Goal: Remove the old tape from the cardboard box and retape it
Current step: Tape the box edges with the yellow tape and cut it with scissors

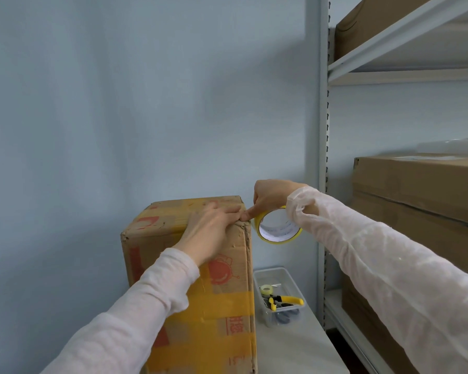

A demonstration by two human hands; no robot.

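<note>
Cardboard box (200, 306) sits under our L hand (208, 233), fingers flat on top, prob. steadying it for taping. R hand (273, 198), just beside, grips tape roll (281, 240), index pressing the corner.

Storeroom, metal shelving (325, 109) stacked with cardboard cartons (414, 190), plain blue wall (119, 90)

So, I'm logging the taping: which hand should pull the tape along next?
Right, probably: the right hand holds the tape roll beside the cardboard box; the left hand lies flat on its top.

pale blue wall (119, 103), grey shelving (323, 130)
</note>
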